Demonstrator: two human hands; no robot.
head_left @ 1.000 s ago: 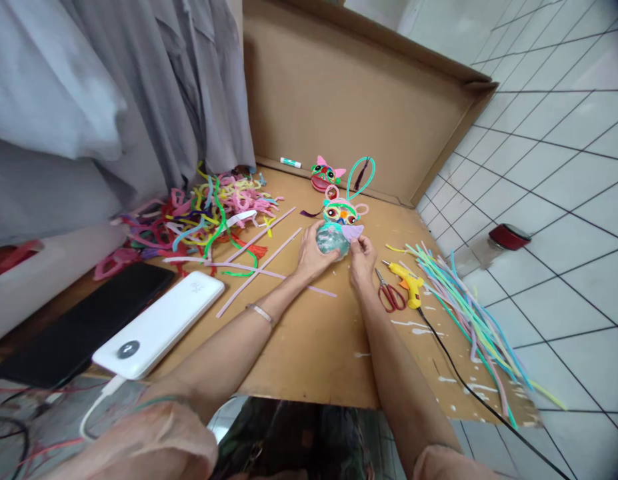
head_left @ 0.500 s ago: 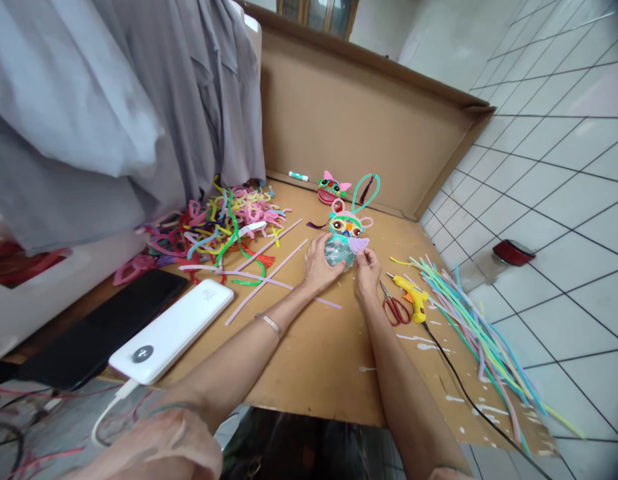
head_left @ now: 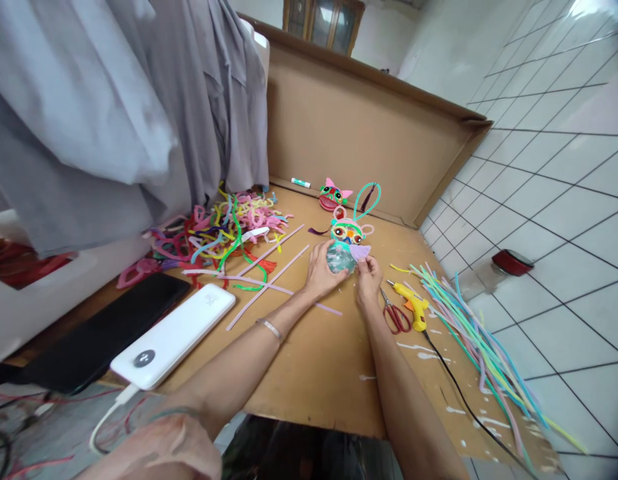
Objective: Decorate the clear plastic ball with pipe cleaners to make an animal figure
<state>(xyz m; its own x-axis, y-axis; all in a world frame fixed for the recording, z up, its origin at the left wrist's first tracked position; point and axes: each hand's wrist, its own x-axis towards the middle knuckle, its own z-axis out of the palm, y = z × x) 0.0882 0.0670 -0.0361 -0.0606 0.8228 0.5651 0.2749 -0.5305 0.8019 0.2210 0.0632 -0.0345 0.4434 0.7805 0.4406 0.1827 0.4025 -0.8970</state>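
My left hand [head_left: 325,272] is wrapped round a rounded, translucent blue-green body [head_left: 341,259] of a craft figure. Above that body is the figure's face [head_left: 349,232], with big eyes, pink loop ears and a tall turquoise loop. My right hand [head_left: 369,279] pinches a small lilac fan-shaped piece [head_left: 360,251] against the figure's right side; whether it is fixed there I cannot tell. Just to the right lie red-handled scissors [head_left: 397,318] and a yellow glue gun [head_left: 413,305]. Behind stands a second craft head [head_left: 333,195] with pink ears and a red mouth.
Lilac pipe cleaners [head_left: 269,287] lie crossed on the cardboard, beside a tangled colourful heap [head_left: 213,233]. A white power bank [head_left: 173,337] and black phone [head_left: 109,330] sit at left. Straight pipe cleaners [head_left: 479,347] lie at right, near the glue gun's cord [head_left: 453,373]. A cardboard wall [head_left: 349,127] rises behind.
The whole view has shifted slightly, so everything sits a little lower in the picture. Both hands keep the same hold on the figure and its lilac piece.
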